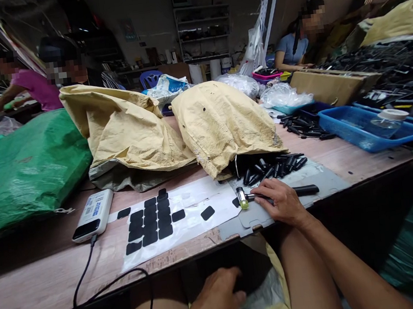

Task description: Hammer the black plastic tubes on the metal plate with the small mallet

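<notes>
My right hand is closed round the black handle of a small hammer, which lies on a grey sheet at the table's front edge. The hammer's head is shiny metal with a yellow-green face. Just behind it lies a pile of black tubular plastic pieces, partly under a tan sack. Below the table edge, slightly blurred, my left hand hovers over an open sack between my legs. Its thumb and forefinger are apart, with nothing visible between them. Left of the hammer, black rounded-square pads lie on white backing paper.
Two tan sacks stand across the table behind the pads. A white power bank with a black cable lies left. A blue tray holds a clear jar. A green sack fills the left side. Several people sit farther back.
</notes>
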Demonstrator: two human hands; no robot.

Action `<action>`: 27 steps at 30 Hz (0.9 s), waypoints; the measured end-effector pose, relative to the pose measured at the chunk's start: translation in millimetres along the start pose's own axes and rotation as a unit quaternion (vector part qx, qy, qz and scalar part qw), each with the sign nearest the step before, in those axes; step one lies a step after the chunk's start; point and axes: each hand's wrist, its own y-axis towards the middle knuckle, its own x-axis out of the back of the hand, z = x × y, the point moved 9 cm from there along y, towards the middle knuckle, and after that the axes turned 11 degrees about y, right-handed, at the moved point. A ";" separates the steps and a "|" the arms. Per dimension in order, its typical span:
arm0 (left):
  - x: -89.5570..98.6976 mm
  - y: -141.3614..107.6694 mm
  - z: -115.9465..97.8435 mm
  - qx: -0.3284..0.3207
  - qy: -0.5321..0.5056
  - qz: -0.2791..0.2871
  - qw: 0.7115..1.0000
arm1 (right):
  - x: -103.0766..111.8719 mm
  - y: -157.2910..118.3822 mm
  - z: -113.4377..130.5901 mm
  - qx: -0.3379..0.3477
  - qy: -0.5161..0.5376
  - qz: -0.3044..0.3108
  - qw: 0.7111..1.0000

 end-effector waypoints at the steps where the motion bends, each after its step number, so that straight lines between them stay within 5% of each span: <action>1: 17.6 -6.1 -21.9 -0.042 -0.019 0.008 0.999 | -0.2 -0.1 0.2 -0.001 0.000 0.001 1.000; 3: 63.2 -9.8 -55.4 -0.091 -0.094 0.004 0.991 | -0.5 -0.2 0.4 -0.004 0.000 0.003 1.000; 4: 94.5 -5.5 -61.6 -0.084 -0.120 -0.045 0.988 | -0.5 -0.2 0.3 -0.005 -0.001 0.003 1.000; 7: 197.3 11.2 -48.6 0.018 -0.066 -0.318 0.946 | 0.1 -0.3 -0.3 -0.007 0.002 0.002 1.000; 10: 242.2 42.1 -34.6 0.101 0.022 -0.410 0.906 | 1.3 -0.1 -0.7 -0.004 0.012 0.000 1.000; 14: 248.6 75.3 -26.9 0.151 0.043 -0.411 0.898 | 2.7 0.1 -0.7 -0.002 0.024 -0.002 1.000; 20: 237.1 63.9 -23.7 0.148 0.074 -0.365 0.916 | 3.8 -0.5 -0.8 -0.003 0.023 -0.008 1.000; 27: 196.4 17.9 -31.9 -0.040 0.054 -0.350 0.934 | 3.0 -1.1 -2.7 -0.009 0.025 -0.004 1.000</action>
